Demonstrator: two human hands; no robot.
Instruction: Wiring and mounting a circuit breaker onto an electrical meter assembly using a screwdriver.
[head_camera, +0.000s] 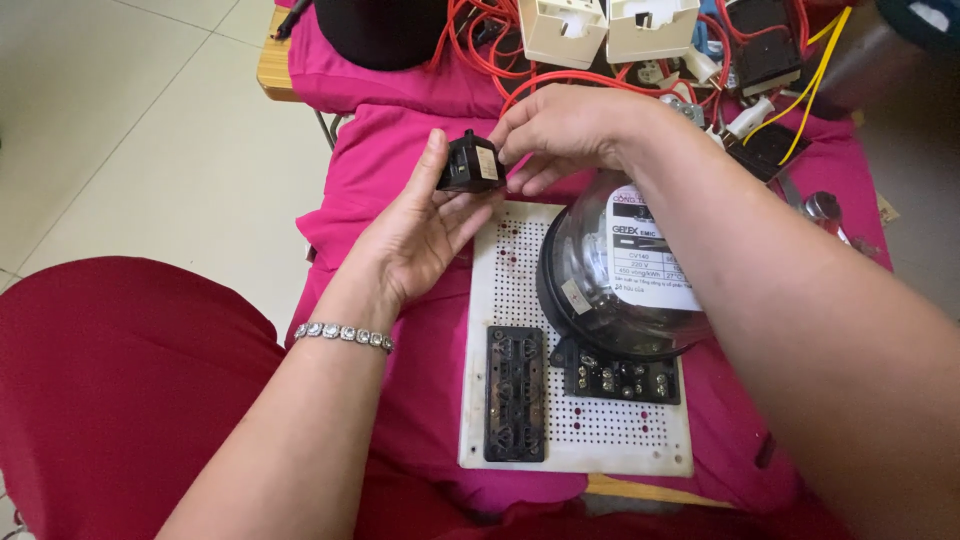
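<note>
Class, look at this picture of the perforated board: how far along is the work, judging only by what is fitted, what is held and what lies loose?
Done: the domed meter and black socket strip sit on the white perforated board. In hand: the left hand cradles a small black block while the right hand fingers its top. Left: the board's upper left is bare, and red wires and white boxes lie loose behind.

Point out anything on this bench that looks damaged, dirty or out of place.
The white perforated board has reddish-brown stains near its top edge, and the black terminal strip mounted on it looks grimy. Behind, red wires lie in a tangle.
</note>
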